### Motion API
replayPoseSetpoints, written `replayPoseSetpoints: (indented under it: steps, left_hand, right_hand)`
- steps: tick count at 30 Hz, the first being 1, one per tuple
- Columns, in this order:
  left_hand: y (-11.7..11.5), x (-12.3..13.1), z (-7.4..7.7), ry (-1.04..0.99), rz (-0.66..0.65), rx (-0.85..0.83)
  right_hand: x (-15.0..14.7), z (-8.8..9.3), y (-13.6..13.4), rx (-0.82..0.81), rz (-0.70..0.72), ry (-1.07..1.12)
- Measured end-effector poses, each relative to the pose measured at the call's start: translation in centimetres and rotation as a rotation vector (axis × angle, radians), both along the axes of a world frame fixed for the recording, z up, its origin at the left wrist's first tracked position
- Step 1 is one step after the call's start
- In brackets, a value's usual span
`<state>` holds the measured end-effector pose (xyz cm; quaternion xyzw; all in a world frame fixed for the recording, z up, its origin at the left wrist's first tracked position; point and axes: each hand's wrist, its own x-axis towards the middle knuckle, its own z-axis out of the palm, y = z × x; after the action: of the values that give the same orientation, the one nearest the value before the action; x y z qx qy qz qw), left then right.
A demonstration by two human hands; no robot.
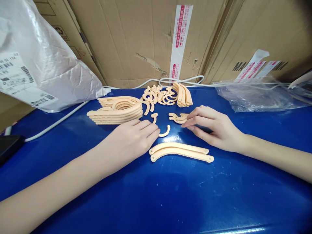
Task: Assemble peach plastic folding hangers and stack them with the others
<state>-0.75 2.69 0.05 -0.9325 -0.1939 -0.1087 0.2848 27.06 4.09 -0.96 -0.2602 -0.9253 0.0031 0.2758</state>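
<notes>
My left hand (pixel 137 138) is closed, its fingers curled and pressed together. A curved cream plastic hook (pixel 166 131) sticks out at its fingertips, and its near end is hidden by them. Just behind lies a small cream hook piece (pixel 154 117). My right hand (pixel 212 125) has its fingers apart and bent down toward the table. Its fingertips are at the right end of short cream curved pieces (pixel 176 118) and cover part of them. Between my hands and nearer me, two long cream hanger arms (pixel 181 152) lie side by side.
Stacked cream hanger parts (pixel 114 113) lie left, with a pile of hooks (pixel 158 96) and upright arms (pixel 182 94) behind. Around the blue table (pixel 156 195) are a silver parcel bag (pixel 53 61), clear plastic bag (pixel 255 96), white cable (pixel 58 122), black object (pixel 9 148) and cardboard boxes (pixel 136 35).
</notes>
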Motion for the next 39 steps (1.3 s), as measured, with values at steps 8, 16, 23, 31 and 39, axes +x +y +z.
replayPoseSetpoints:
  steps: [8, 16, 23, 31, 39]
  left_hand:
    - [-0.1, 0.9, 0.0, 0.026, 0.04, 0.091]
    - [-0.6, 1.3, 0.1, -0.12, -0.034, 0.094]
    - [-1.8, 1.8, 0.6, -0.219, -0.257, 0.015]
    - [-2.2, 2.2, 0.4, -0.221, -0.433, -0.085]
    - [-2.3, 2.3, 0.2, -0.202, -0.404, -0.157]
  right_hand:
    - [-0.1, 0.1, -0.1, -0.036, 0.002, -0.006]
    - [0.0, 0.1, -0.3, 0.072, 0.021, -0.047]
    - [0.0, 0.2, -1.1, 0.392, 0.065, -0.118]
    - [0.1, 0.1, -1.1, 0.523, 0.111, -0.21]
    - [-0.7, 0.1, -1.9, 0.363, 0.091, -0.118]
